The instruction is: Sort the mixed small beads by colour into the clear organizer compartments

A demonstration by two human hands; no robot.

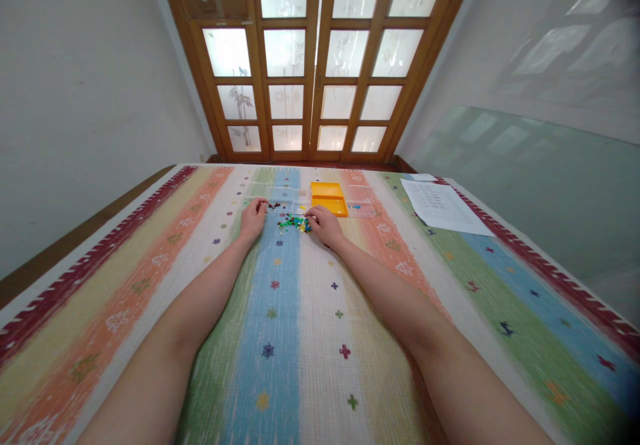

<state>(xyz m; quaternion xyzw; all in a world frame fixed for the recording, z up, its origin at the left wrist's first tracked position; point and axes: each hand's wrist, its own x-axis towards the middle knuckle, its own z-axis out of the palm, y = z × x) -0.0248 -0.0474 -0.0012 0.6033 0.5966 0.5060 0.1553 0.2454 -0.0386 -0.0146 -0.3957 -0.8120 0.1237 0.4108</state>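
A small heap of tiny multicoloured pieces (294, 223) lies on the striped cloth (300, 338) between my two hands. My left hand (253, 219) rests just left of the heap, fingers curled and pinched at a few dark pieces (273, 205) beside a clear tray (273, 195). My right hand (324, 223) sits at the heap's right edge, fingers curled down onto the pieces. What either pinch holds is too small to see. An orange tray (329, 198) stands just beyond my right hand.
A second clear tray (361, 203) lies right of the orange one. A printed paper sheet (443, 206) sits at the far right of the cloth. Wooden glazed doors (313, 65) stand behind, with plain walls on both sides.
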